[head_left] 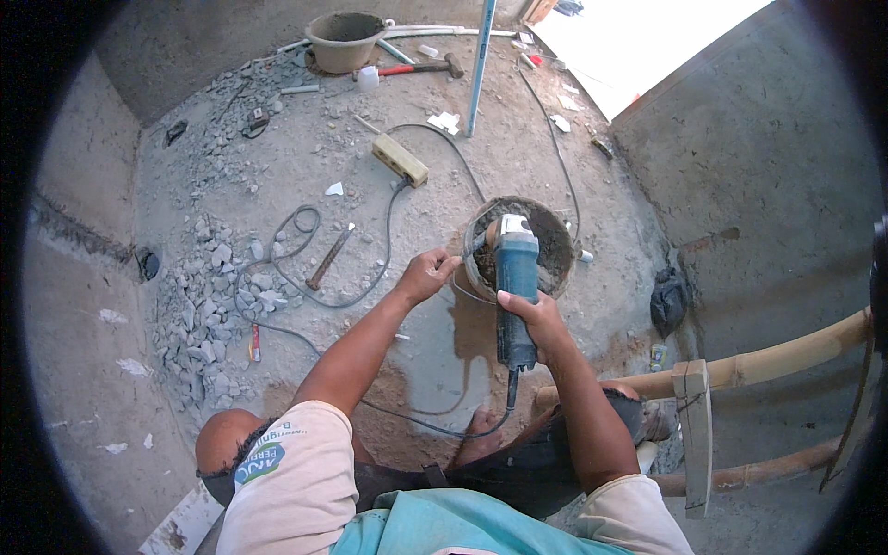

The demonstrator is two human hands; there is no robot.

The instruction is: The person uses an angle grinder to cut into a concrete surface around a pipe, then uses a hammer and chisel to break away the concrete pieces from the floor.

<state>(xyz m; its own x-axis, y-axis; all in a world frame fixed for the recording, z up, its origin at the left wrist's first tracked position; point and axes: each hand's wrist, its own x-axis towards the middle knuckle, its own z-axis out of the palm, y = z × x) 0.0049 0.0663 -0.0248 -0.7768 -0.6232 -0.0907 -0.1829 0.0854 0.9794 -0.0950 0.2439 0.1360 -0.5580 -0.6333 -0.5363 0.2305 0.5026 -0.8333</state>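
My right hand [541, 324] is wrapped round the body of a blue angle grinder [516, 277], whose silver head points away from me. The grinder is over a bucket [470, 264] that holds grey mortar [555, 245]. A cord runs from the grinder's near end across the floor. My left hand [430, 275] is closed, its fingertips pinched together beside the bucket's left rim and wire handle. What those fingers hold, if anything, I cannot make out.
Left of me lie broken rubble [208, 305] and a chisel [330, 257]. A power strip [400, 159] sits ahead among looping cords. Farther off are a mortar-filled tub [344, 42], a hammer [416, 67] and an upright pipe [481, 69]. A bamboo ladder [777, 351] stands at right.
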